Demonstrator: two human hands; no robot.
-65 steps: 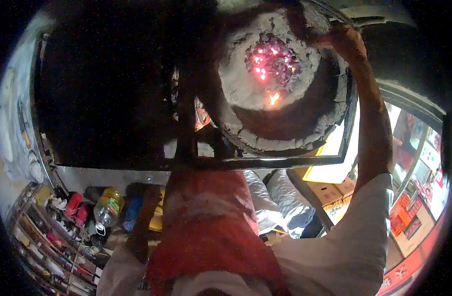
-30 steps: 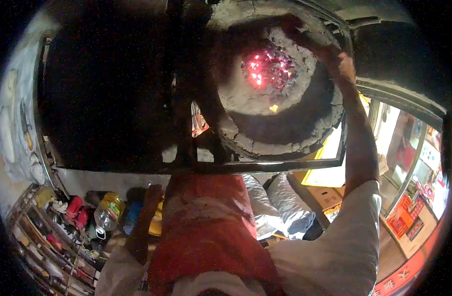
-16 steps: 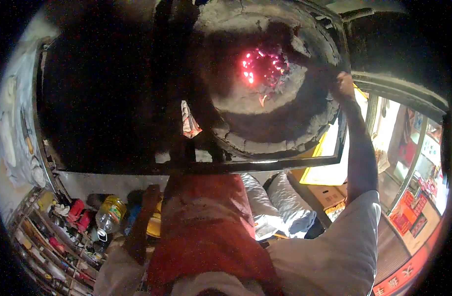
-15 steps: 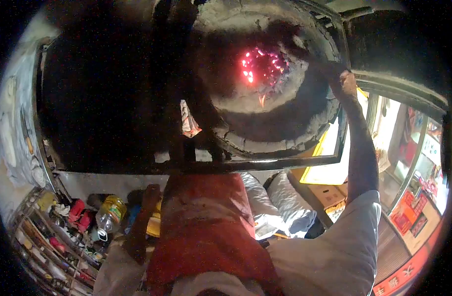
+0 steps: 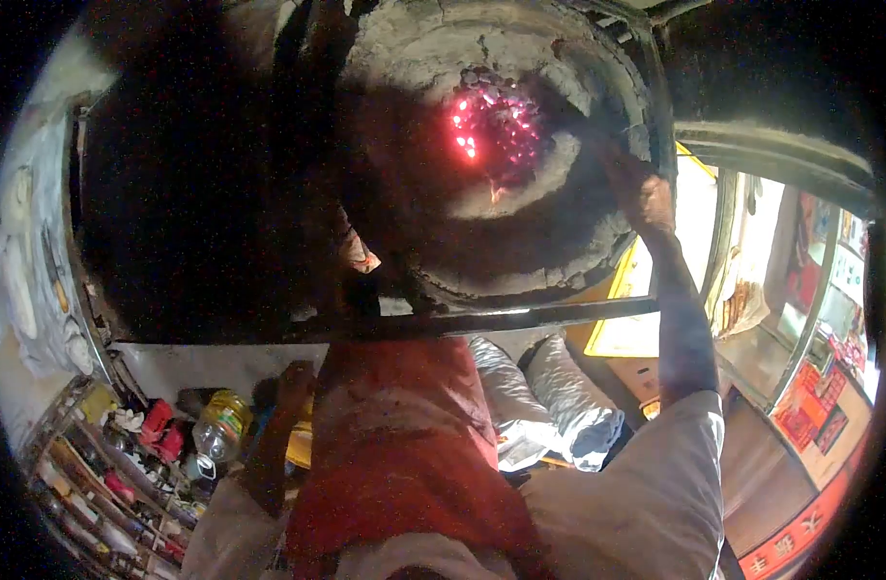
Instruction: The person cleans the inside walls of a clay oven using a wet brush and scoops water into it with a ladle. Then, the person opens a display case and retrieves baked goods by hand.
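My right hand (image 5: 653, 200) is over the right rim of a round clay stove (image 5: 559, 285). Its fingers look closed around something dark that reaches toward the fire, too blurred and dim to name. Glowing coals (image 5: 496, 126) burn pink-red in the stove's hollow, and a small flame shows below them. Down beside my red apron (image 5: 394, 425) hangs my left hand (image 5: 293, 387), dark and in shadow, so its fingers cannot be made out. A crumpled printed paper (image 5: 358, 249) lies left of the stove.
A dark metal frame edge (image 5: 481, 324) runs in front of me. Silvery sacks (image 5: 568, 406) lie below it. At lower left are a plastic bottle (image 5: 220, 425) and a cluttered rack (image 5: 104, 503). A yellow-edged panel (image 5: 626, 309) stands at right.
My right hand has moved down and slightly left with the dark thing. The view has shifted a little over the stove. My left hand has stayed at my side.
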